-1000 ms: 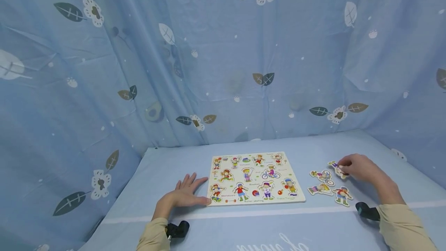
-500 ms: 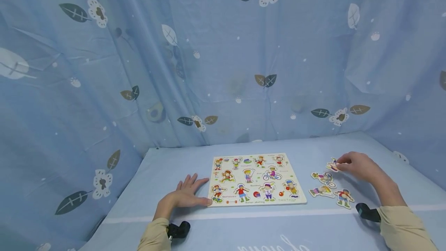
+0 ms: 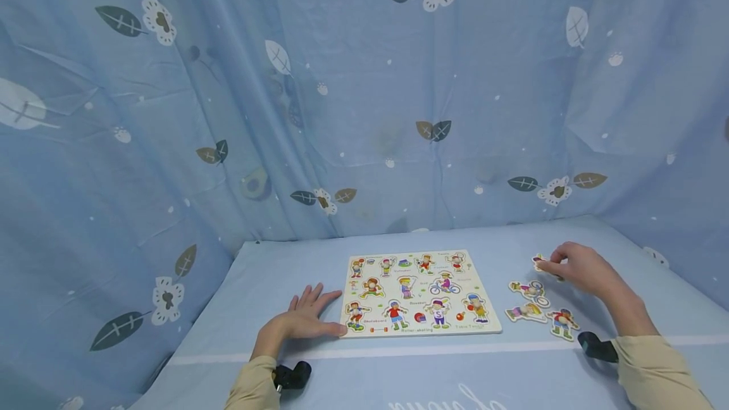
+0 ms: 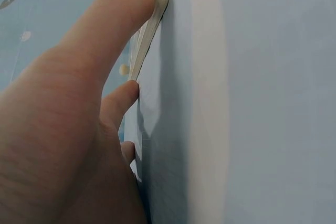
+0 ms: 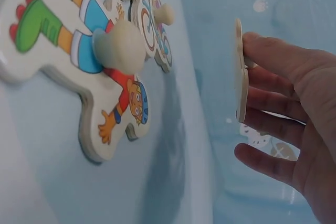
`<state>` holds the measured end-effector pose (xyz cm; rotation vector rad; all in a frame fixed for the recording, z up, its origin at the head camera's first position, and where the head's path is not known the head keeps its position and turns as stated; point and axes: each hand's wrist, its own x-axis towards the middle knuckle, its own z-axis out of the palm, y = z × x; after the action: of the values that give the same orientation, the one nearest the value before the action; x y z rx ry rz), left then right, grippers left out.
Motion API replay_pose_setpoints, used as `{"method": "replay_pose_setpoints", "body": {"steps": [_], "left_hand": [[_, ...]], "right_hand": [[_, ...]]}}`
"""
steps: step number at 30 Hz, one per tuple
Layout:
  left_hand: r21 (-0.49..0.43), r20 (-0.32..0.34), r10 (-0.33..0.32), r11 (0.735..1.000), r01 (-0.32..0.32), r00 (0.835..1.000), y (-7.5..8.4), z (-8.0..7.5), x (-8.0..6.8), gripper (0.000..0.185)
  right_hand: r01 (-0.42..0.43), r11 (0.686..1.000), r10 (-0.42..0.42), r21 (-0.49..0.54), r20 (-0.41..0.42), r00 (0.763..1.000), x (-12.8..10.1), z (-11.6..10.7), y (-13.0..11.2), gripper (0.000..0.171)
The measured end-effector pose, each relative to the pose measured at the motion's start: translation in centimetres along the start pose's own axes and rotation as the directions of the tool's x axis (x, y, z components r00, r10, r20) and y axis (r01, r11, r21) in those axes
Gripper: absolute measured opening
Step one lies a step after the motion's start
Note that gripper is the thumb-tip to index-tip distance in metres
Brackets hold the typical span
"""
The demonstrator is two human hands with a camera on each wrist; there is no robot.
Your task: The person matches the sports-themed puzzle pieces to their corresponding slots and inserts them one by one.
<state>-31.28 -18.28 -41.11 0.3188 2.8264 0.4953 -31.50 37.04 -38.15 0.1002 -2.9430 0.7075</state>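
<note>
My left hand (image 3: 296, 320) lies with spread fingers at the near left corner of a wooden peg puzzle board (image 3: 410, 310), its thumb (image 4: 126, 3) on the board's edge. The board bears several printed sports figures. At the right, my right hand (image 3: 586, 269) holds a small wooden puzzle piece (image 5: 241, 77) by the knob on its face, thumb and fingers pinching it. In the right wrist view the piece is edge-on and raised off the table, its picture hidden. Below it lie a cyclist piece (image 3: 529, 291), a yellow-haired figure piece (image 3: 525, 312) and a roller skater piece (image 3: 562, 324).
A pale blue cloth with a white stripe (image 3: 421, 352) covers the table (image 3: 319, 385). Blue patterned curtains (image 3: 364, 81) hang behind and at the sides. Round knobs (image 5: 131, 48) stick up from the loose pieces. Black camera mounts (image 3: 292, 375) sit at both wrists.
The right hand has lifted the puzzle piece and shifted it slightly left and away from the other loose pieces, turning it. The left hand and board stay in place.
</note>
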Motion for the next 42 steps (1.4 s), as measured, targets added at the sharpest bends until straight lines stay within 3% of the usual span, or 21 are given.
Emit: {"method": "replay_pose_setpoints", "body": {"steps": [11, 21, 30, 42], "left_hand": [[0.015, -0.008, 0.006, 1.000, -0.006, 1.000, 0.2, -0.2, -0.1, 0.093], [-0.051, -0.010, 0.031, 0.998, -0.032, 0.999, 0.3, -0.4, -0.4, 0.101], [0.009, -0.013, 0.012, 1.000, -0.012, 1.000, 0.0, -0.4, -0.3, 0.092], [-0.003, 0.001, 0.000, 1.000, 0.000, 1.000, 0.0, 0.0, 0.0, 0.095]], "right_hand": [[0.031, 1.000, -0.030, 0.005, -0.023, 0.999, 0.2, 0.9, -1.3, 0.034], [0.059, 0.998, -0.060, -0.015, -0.063, 0.996, 0.3, 1.5, -2.6, 0.032], [0.082, 0.996, -0.085, -0.038, -0.078, 0.993, 0.6, 2.2, -2.8, 0.032], [0.112, 0.992, -0.117, -0.065, -0.085, 0.989, 0.4, 2.8, -3.8, 0.031]]}}
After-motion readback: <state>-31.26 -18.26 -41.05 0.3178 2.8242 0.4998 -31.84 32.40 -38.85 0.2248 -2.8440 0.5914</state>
